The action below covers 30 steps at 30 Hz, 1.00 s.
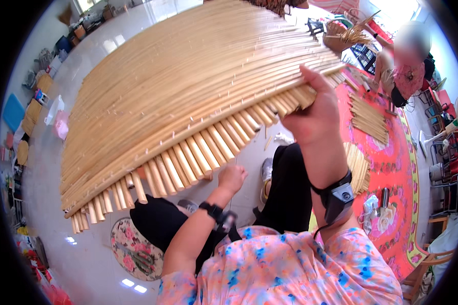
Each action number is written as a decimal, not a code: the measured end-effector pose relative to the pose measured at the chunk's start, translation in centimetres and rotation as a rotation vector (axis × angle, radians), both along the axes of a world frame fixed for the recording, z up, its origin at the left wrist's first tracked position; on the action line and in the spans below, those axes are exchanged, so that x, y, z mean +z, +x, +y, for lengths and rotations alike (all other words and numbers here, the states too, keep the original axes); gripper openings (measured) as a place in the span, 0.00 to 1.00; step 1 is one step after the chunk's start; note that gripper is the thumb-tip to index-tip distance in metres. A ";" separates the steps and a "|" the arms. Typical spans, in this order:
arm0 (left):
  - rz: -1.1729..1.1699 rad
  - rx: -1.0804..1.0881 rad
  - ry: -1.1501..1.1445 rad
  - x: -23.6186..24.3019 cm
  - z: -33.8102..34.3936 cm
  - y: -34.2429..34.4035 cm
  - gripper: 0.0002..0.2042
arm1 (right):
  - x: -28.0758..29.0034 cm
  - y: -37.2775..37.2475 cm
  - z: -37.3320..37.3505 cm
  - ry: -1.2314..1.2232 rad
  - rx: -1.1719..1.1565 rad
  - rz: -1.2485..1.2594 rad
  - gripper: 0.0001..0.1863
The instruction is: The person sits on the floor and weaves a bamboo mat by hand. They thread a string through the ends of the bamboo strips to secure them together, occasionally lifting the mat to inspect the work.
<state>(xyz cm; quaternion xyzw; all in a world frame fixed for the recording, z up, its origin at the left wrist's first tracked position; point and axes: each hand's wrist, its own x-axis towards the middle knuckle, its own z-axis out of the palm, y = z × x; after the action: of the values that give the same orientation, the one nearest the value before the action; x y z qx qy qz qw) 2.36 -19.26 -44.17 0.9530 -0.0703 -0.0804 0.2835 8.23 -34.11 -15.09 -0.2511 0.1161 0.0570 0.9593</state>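
Observation:
A large mat of pale reed stalks [188, 76], stitched with light thread, slants across the view in front of me. Along its near edge runs a long stalk, and a row of short cut reed ends [203, 147] sticks out below it. My right hand [315, 109] grips the mat near its right corner, thumb on top and fingers underneath. Below the near edge, over my lap, my left hand [232, 178] is closed like a fist. Whatever it may hold is too small or hidden to name.
To the right, a red flowered cloth [392, 203] carries bundles of cut reeds [366, 119]. Another person [409, 76] sits at the far right near a wicker basket [336, 38]. A round floral cushion [132, 249] lies on the floor at lower left.

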 end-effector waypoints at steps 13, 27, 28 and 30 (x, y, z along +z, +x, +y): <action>-0.110 -0.273 -0.247 16.7 5.7 -8.2 0.08 | -2.8 2.3 -0.3 -0.043 -0.237 0.026 0.22; 0.347 -0.159 -1.217 20.4 6.6 -9.9 0.08 | -6.6 -1.2 -9.3 -0.140 -0.440 0.089 0.20; 0.356 -0.166 -1.213 20.4 6.7 -10.0 0.08 | -6.4 -1.6 -9.7 -0.148 -0.458 0.079 0.21; 0.369 -0.144 -1.249 20.1 6.7 -10.6 0.08 | -6.7 -2.5 -10.4 -0.162 -0.474 0.021 0.21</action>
<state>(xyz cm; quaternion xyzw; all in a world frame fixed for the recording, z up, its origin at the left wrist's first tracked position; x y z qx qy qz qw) -8.20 -12.57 -24.07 0.5724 -0.1176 -0.2055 0.7851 5.71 -44.46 -21.81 -0.2924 0.1860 -0.1763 0.9213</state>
